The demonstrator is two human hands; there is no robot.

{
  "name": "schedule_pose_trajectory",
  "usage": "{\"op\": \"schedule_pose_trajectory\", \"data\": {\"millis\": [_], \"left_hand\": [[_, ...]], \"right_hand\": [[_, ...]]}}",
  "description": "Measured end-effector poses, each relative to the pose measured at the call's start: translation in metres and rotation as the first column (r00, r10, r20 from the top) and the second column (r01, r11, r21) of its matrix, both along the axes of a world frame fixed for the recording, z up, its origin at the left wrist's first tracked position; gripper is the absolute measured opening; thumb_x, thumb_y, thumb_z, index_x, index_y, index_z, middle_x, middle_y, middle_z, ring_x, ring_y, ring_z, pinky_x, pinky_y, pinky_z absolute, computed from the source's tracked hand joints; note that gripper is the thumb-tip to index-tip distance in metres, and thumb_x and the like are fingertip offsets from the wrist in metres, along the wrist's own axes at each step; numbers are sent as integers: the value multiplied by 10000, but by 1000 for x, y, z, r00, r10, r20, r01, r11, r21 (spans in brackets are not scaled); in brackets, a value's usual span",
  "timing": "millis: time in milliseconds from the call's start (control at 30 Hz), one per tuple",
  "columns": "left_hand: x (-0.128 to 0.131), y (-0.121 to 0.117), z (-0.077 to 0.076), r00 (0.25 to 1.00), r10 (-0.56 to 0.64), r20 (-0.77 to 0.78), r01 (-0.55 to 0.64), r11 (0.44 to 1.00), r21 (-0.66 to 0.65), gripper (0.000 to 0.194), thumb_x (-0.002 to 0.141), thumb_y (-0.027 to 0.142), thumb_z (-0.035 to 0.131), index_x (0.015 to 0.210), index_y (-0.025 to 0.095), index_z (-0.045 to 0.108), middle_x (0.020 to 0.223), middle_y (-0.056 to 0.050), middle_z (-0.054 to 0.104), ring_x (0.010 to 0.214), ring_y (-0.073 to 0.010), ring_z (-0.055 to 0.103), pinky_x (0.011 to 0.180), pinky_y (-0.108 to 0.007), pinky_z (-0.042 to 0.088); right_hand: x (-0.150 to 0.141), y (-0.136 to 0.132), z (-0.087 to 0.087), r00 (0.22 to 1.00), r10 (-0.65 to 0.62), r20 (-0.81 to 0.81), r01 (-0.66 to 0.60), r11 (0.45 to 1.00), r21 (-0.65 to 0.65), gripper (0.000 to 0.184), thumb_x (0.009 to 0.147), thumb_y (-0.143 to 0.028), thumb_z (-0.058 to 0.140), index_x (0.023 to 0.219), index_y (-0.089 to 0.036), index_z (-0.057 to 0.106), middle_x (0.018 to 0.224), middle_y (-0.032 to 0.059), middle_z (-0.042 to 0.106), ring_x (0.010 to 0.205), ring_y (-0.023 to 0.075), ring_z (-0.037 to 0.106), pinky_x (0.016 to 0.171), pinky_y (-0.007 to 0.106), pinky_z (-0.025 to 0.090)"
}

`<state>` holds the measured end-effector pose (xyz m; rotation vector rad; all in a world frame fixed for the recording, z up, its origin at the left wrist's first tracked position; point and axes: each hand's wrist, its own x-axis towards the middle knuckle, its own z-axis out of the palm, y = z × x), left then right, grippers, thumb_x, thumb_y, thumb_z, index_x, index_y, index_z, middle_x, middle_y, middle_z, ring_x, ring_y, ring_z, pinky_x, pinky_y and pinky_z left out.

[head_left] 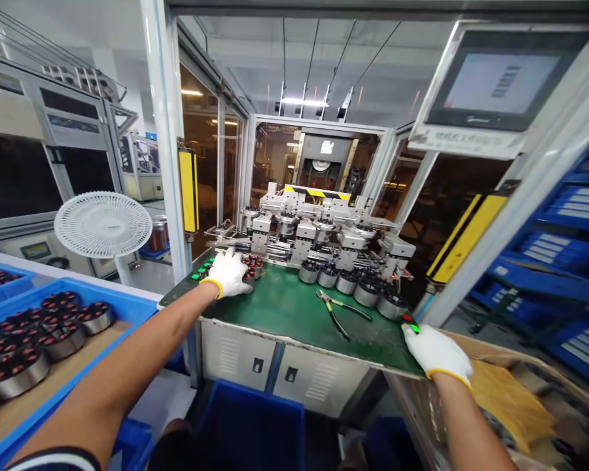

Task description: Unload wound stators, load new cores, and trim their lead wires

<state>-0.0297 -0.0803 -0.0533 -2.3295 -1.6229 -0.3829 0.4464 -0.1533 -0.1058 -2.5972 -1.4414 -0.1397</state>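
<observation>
My left hand [228, 271], in a white knit glove with a yellow cuff, rests at the left end of the green worktop [285, 307], fingers spread. It lies beside small green buttons [202, 269] and copper-wound motor stators [252, 263], partly covering them. My right hand [436, 351], gloved the same way, is at the worktop's right corner, a finger or thumb at a green button [414, 328]; its other fingers are mostly hidden. Between the hands lie pliers [334, 311] with green-and-black handles and a row of dark-topped stators [346, 281].
Behind the worktop stands a winding machine [307, 239] with metal fixtures. Yellow light-curtain posts [188, 190] flank the opening. A screen [503, 78] hangs upper right. At left are a blue tray [142, 314] of wound stators and a white fan [103, 224]; a cardboard box [495, 347] sits right.
</observation>
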Motion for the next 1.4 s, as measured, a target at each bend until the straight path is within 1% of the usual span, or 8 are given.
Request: {"op": "schedule_pose_trajectory", "data": {"millis": [167, 267, 400, 533, 767, 1067, 1200, 1400], "left_hand": [[11, -18, -6, 994, -113, -5, 114, 994, 7, 352, 719, 488, 606, 869, 192, 725, 1308, -134, 508, 1210, -378, 387, 951, -530, 349], [26, -34, -10, 967, -255, 6, 255, 967, 2, 333, 719, 492, 622, 886, 220, 713, 1349, -97, 492, 1260, -365, 369, 973, -506, 365], [53, -38, -27, 872, -408, 272, 439, 896, -65, 297, 711, 453, 663, 914, 237, 677, 1377, -62, 477, 1219, -297, 466, 969, -424, 417], [72, -33, -49, 784, -330, 525, 409, 912, -36, 229, 689, 340, 703, 886, 245, 634, 1367, -21, 489, 1133, -216, 550, 936, -341, 446], [74, -28, -58, 770, -333, 544, 398, 918, -2, 251, 636, 316, 752, 856, 250, 651, 1320, -21, 528, 1111, -220, 562, 939, -338, 438], [73, -28, -55, 815, -293, 500, 339, 941, -1, 238, 677, 374, 714, 880, 270, 648, 1345, -7, 519, 1101, -242, 563, 888, -367, 462], [72, -26, -58, 800, -331, 500, 359, 932, 41, 289, 675, 384, 714, 930, 266, 650, 1339, -27, 517, 1123, -256, 542, 922, -386, 449], [61, -31, -53, 775, -478, 414, 393, 877, 277, 289, 714, 343, 686, 979, 234, 651, 1336, -71, 493, 1297, -292, 359, 1070, -457, 308]], "right_hand": [[-17, -23, 10, 998, -54, 14, 46, 944, 326, 632, 910, -560, 280, 1315, -125, 497, 1261, 217, 540, 1058, 386, 572, 847, 501, 460], [-52, -26, 28, 980, 165, -108, -89, 859, 505, 552, 897, -541, 378, 1335, -220, 478, 1258, 129, 569, 1074, 324, 576, 876, 448, 469], [-121, -8, 51, 611, 654, -446, -384, 737, 556, 463, 864, -423, 476, 1281, -224, 501, 1212, 76, 605, 836, 182, 648, 618, 265, 534], [-183, 27, 53, 366, 665, -651, -588, 707, 393, 573, 767, -250, 559, 1323, -169, 443, 1264, 122, 560, 573, 96, 612, 433, 200, 470], [-213, 65, 33, 418, 572, -706, -746, 659, 92, 227, 767, -160, 493, 907, -127, 669, 475, -28, 524, 405, 107, 523, 398, 174, 416], [-138, 68, 76, 808, 572, -140, -529, 809, 256, 327, 904, -285, 409, 1009, -143, 684, 1042, 123, 665, 980, 232, 603, 839, 308, 439], [-169, 39, 79, 645, 758, -97, -694, 634, 342, 366, 888, -332, 435, 1195, -231, 607, 1141, 52, 648, 965, 198, 605, 807, 272, 449], [-206, 27, 53, 545, 837, -47, -837, 540, -86, 307, 809, -201, 483, 1030, -230, 694, 955, 45, 702, 864, 211, 639, 685, 261, 424]]}}
